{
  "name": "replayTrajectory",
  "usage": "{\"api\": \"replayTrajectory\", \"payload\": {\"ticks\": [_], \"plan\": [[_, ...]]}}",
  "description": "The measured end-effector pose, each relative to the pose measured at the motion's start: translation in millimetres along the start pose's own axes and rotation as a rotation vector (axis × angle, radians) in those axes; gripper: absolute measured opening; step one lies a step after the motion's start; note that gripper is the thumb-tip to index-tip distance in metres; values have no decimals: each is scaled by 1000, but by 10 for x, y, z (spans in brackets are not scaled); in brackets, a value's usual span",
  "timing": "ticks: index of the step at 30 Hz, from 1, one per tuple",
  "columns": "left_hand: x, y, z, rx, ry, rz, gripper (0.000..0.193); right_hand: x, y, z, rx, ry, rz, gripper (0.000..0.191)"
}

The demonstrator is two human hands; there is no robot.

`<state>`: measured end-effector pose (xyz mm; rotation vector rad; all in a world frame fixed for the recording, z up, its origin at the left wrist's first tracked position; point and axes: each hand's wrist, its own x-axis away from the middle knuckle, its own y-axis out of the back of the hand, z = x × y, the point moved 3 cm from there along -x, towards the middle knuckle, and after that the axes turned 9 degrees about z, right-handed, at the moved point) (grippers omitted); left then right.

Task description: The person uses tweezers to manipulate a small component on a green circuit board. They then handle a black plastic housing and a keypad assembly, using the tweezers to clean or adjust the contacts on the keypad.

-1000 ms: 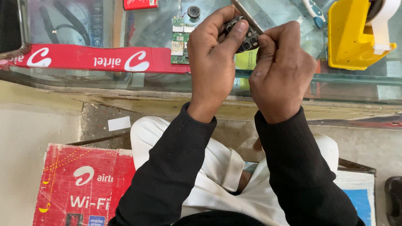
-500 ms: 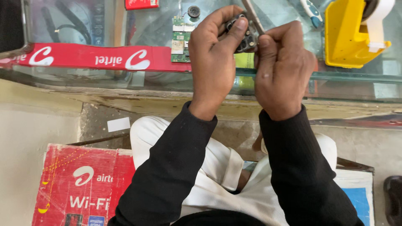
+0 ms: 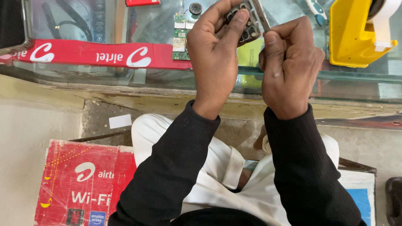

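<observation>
Left hand grips keypad; right hand, seemingly tweezers.

Small mobile-phone repair shop, counter position. Evidence: glass-topped display counter with a worn wooden edge and goods stored beneath the pane; bare green circuit board lying on the glass; small round black part beside it; red telecom advertising strip stuck along the counter front; yellow tape dispenser with a roll of white tape at the far right; red cardboard carton for a wireless router on the floor below. A dark keypad unit with its shell removed is held over the counter, a thin metal tool against it. Rough concrete floor.
</observation>
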<state>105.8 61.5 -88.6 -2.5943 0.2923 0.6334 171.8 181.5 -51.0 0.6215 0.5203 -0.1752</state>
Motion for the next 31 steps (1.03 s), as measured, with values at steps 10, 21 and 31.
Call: {"api": "replayTrajectory", "payload": {"ticks": [10,21,31], "plan": [[33,8,-17,27,-22,-15,18,-14,-46,4,167,123,-23,12],[52,-21,-38,51,-52,-68,20,32,-8,16,110,59,13,19],[58,-61,-26,97,-44,-79,17,94,-10,-99,75,21,-50,20]]}}
